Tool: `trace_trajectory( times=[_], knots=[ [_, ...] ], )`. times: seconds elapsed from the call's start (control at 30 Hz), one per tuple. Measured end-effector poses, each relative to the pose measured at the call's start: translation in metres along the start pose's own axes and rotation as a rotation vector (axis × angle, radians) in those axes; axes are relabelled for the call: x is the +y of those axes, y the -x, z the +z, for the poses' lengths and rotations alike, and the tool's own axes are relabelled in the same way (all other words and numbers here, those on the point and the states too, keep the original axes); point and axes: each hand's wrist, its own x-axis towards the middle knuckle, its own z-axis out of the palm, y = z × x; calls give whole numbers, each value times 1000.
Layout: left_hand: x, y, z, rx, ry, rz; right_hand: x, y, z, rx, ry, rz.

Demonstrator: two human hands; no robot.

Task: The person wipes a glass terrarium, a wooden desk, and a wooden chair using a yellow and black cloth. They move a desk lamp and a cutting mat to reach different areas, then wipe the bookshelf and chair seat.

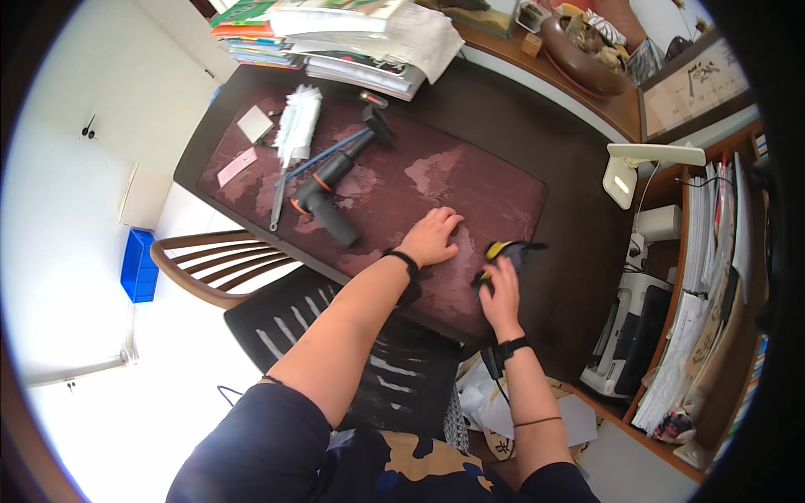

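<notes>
My left hand (pixel 433 237) rests palm down on a worn dark red desk mat (pixel 478 182), with nothing seen in it. To its right, my right hand (pixel 503 298) has its fingers at a blurred black and yellow object (pixel 512 253) by the mat's right edge. Whether those fingers grip it or only touch it, I cannot tell. Left of my hands lies a black massage-gun-like tool (pixel 333 217) with orange rings. A black hammer-shaped head (pixel 378 127) lies at its far end. Beside these are a blue rod (pixel 330 149), a metal wrench (pixel 277 204) and a white plastic-wrapped bundle (pixel 299 122).
A pink card-like piece (pixel 237 166) and a white square (pixel 255 124) lie at the mat's left. Stacked books and papers (pixel 358 69) stand at the back. Right of the desk are a lamp (pixel 654 154) and a printer (pixel 626 336). Chairs (pixel 207 267) stand along the near side.
</notes>
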Motion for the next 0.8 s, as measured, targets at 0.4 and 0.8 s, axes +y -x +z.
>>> trace_trajectory(
  times=[0.4,0.8],
  knots=[
    [-100,90,-249,-567,-5,-359,-49,94,-29,-196,65,154],
    [-207,212,-316,-470,-128,-556,-90,22,24,-384,-121,621]
  ],
)
